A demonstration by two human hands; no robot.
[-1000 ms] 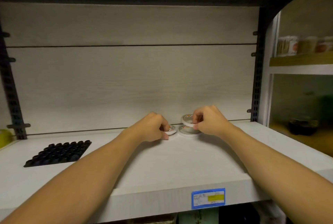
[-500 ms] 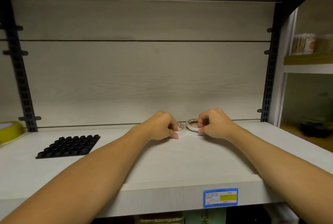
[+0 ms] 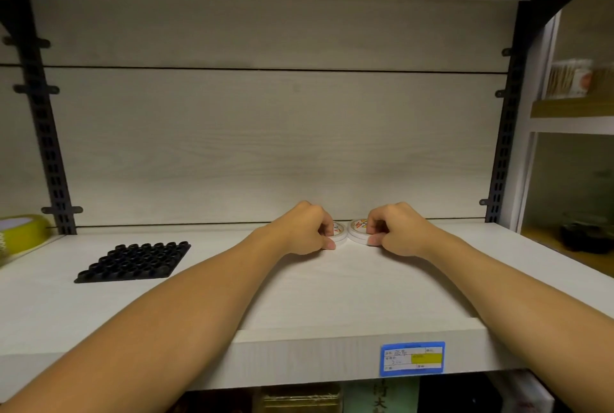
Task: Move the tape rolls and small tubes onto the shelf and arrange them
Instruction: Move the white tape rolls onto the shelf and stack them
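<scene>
pale, wood-grained laminate covers the shelf (image 3: 332, 296), a flat board with a squared front edge, and the same faint grain runs across the back panel (image 3: 265, 146) behind it. at the centre of the view, close to where board meets panel, two small white tape rolls lie flat side by side, touching or nearly so. each is a low round disc with a printed paper face in orange and red; the print is too blurred to read.

the left hand (image 3: 300, 229) curls round the left tape roll (image 3: 339, 232), thumb low at the front rim and fingers bent over the top, hiding most of it. the right hand (image 3: 397, 229) grips the right tape roll (image 3: 357, 229) the same way, thumb tip on the near rim, fingertips bent onto its far edge. both discs rest on the board. bare forearms reach in from five and seven o'clock.

at about nine o'clock from the hands sits a black tray (image 3: 133, 261), matte, roughly triangular in outline, its top studded with rows of round cups. farther out at nine o'clock, by the dark slotted metal upright (image 3: 46, 133), a glossy yellow tape roll (image 3: 23, 234) is cut off by the frame edge. at five o'clock a blue-bordered price label (image 3: 412, 358) with a yellow patch sticks to the front edge.
</scene>
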